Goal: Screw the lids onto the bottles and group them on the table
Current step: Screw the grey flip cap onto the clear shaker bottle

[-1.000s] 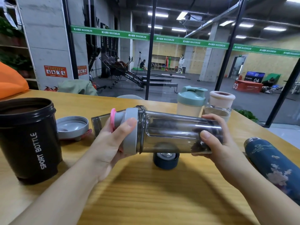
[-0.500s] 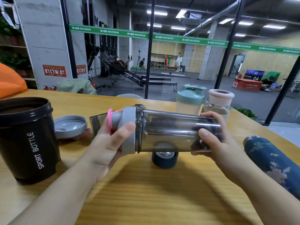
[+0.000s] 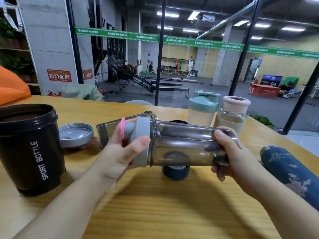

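Above the small dark blue cap (image 3: 176, 171) on the wooden table (image 3: 155, 209), I hold the smoky clear plastic bottle (image 3: 186, 145) sideways. My left hand (image 3: 120, 152) grips its grey lid with the pink spout cover (image 3: 138, 140), and my right hand (image 3: 231, 156) clasps the base. If the lid is cross-threaded, I judge it would jam or sit crooked. A slip could drop the bottle onto that cap, or knock the black sport bottle (image 3: 29, 149) left of it.
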A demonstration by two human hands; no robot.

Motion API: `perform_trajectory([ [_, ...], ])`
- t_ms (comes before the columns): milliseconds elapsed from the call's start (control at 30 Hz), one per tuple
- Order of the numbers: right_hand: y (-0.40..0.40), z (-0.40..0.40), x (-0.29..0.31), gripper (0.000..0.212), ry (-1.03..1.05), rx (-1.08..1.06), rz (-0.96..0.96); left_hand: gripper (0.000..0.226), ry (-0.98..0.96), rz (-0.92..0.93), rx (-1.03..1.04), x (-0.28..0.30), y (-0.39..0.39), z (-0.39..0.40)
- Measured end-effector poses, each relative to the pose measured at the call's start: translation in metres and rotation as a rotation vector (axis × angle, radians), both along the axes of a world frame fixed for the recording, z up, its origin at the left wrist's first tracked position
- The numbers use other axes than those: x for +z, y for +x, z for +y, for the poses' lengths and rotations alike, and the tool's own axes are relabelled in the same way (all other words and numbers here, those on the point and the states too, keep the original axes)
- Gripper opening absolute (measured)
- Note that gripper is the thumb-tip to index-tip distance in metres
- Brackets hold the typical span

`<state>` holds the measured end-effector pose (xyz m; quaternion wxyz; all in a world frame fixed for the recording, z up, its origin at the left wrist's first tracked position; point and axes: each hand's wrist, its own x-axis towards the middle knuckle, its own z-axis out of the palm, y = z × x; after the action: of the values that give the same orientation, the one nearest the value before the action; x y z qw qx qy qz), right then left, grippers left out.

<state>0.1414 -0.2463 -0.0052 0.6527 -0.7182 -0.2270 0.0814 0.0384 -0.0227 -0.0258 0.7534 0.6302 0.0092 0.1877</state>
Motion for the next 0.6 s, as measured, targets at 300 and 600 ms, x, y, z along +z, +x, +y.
perform_trajectory([
  [300, 0.012, -0.007, 0.000, 0.075, 0.056, 0.164, 0.101, 0.073, -0.154, 0.164, 0.036, 0.006, 0.002, -0.007],
  [600, 0.013, -0.007, -0.005, 0.056, 0.061, 0.148, 0.134, 0.078, -0.241, 0.199, 0.049, 0.001, 0.002, -0.008],
])
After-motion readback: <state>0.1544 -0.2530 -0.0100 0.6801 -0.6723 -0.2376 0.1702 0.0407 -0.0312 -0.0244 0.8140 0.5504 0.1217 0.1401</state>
